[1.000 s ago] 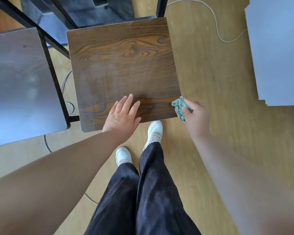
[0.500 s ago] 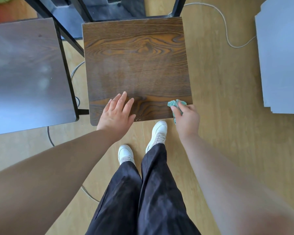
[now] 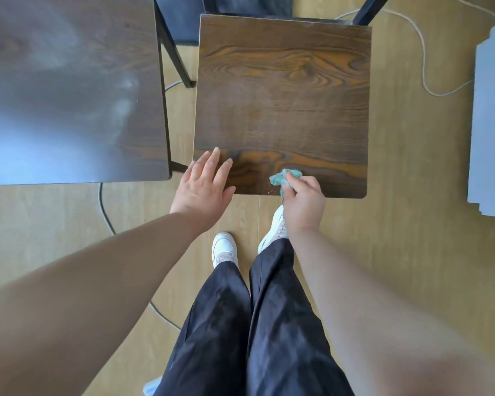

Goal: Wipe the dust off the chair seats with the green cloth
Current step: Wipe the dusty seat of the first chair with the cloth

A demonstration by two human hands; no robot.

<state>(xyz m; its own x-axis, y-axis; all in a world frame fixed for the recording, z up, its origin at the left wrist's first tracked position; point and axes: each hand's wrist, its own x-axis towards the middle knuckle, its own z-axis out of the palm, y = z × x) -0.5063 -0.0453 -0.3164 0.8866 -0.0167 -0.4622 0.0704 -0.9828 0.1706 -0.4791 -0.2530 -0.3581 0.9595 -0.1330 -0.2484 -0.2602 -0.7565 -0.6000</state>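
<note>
Now: wooden chair seat (image 3: 282,104), centre of frame, rigid and flat, its middle hazy with dust. A second seat (image 3: 69,90) sits upper left. My left hand (image 3: 203,187) lies flat, fingers straight, on the near left corner, bracing. My right hand (image 3: 303,201) pinches the green cloth (image 3: 283,178), which is bunched against the seat's near edge, just above my knuckles. Cloth judged light, soft, limp; best gripped wadded so it presses evenly.

Two chair seats are being shown, left seat (image 3: 69,95) and right seat (image 3: 283,104). One green cloth (image 3: 283,178) is being gripped. Two hands, left hand (image 3: 203,188) and right hand (image 3: 305,204), and two white shoes (image 3: 223,247) are being counted.
</note>
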